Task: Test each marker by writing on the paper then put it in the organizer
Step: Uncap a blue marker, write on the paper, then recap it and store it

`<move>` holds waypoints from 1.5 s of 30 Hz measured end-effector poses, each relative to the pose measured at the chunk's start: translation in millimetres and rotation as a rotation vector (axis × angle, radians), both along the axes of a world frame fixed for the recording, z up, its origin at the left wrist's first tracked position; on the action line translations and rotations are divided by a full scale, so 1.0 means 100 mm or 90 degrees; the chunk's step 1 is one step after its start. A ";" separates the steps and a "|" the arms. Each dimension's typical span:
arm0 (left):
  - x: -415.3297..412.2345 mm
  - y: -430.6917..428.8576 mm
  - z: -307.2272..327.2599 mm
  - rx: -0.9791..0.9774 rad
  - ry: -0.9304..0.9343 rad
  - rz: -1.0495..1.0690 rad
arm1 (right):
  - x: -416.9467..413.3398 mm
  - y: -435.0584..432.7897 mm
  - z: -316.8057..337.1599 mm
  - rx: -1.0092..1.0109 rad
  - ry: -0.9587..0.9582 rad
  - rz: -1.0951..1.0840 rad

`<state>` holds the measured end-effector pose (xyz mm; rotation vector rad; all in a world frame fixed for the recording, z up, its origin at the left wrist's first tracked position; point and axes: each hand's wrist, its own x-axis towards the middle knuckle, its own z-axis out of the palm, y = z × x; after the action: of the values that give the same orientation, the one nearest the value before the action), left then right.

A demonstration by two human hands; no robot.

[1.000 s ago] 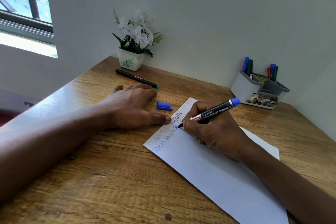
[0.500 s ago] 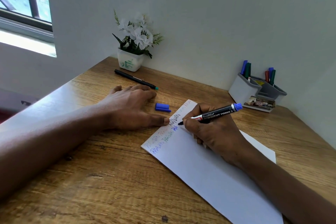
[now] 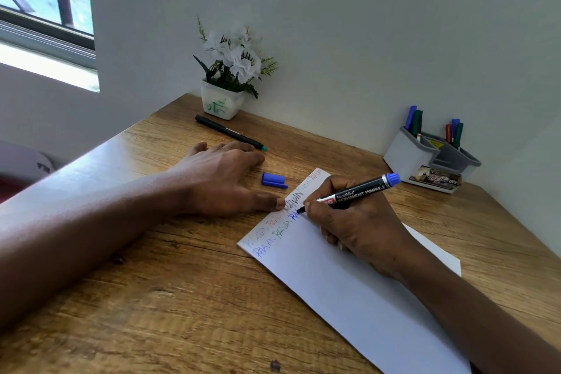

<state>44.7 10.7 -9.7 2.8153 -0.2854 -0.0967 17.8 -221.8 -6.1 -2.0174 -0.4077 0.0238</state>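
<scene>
The paper (image 3: 349, 282) lies slantwise. The left hand (image 3: 221, 182) rests flat, fingers straight, thumb pinning the paper's left edge. The right hand (image 3: 358, 222) pinches the blue marker (image 3: 358, 190), tip on the paper, tail aimed far-right at the organizer (image 3: 406, 155), which is nearer that hand.

The left hand (image 3: 221, 179) is laid flat at frame centre, fingers straight, its forearm stretched from the left edge. The right hand (image 3: 358, 222), forearm at lower right, is curled around a marker (image 3: 359, 190).
</scene>
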 end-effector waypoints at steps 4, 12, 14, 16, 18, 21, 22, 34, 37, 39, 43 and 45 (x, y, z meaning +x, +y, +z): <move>0.00 -0.01 0.01 -0.001 0.003 -0.001 | 0.04 -0.01 -0.01 0.044 -0.006 -0.057; -0.01 0.01 -0.01 -0.010 -0.015 -0.004 | 0.09 -0.04 0.03 -0.037 -0.040 0.041; -0.01 0.02 -0.01 -0.008 -0.021 -0.005 | 0.09 -0.03 0.03 -0.043 -0.040 0.043; -0.01 0.02 -0.02 -0.008 -0.021 -0.003 | 0.11 -0.03 0.03 -0.050 -0.041 0.038; 0.00 0.01 -0.01 -0.012 -0.013 -0.003 | 0.11 -0.04 0.02 -0.051 -0.046 0.034; 0.00 0.00 0.00 -0.007 -0.009 -0.001 | 0.09 -0.04 0.00 -0.020 -0.047 0.034; -0.01 0.00 0.00 -0.007 -0.008 0.000 | 0.09 -0.04 0.00 -0.010 -0.046 0.030; 0.00 -0.02 0.00 -0.002 -0.003 -0.002 | 0.09 -0.05 0.02 -0.016 -0.039 0.001; 0.00 0.00 -0.01 -0.007 -0.005 -0.003 | 0.09 -0.05 0.01 -0.018 -0.015 0.005; 0.00 0.00 -0.01 -0.007 -0.002 -0.003 | 0.10 -0.06 -0.01 -0.006 -0.018 -0.018; 0.01 0.00 -0.01 -0.005 0.000 0.003 | 0.11 -0.05 -0.01 -0.012 -0.007 -0.020; 0.02 -0.01 -0.01 -0.005 0.001 0.003 | 0.12 -0.05 -0.01 -0.017 -0.002 -0.021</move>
<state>46.3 10.0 -10.8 2.8074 -0.2786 -0.0957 29.6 -226.5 -6.8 -2.0504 -0.3786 0.0059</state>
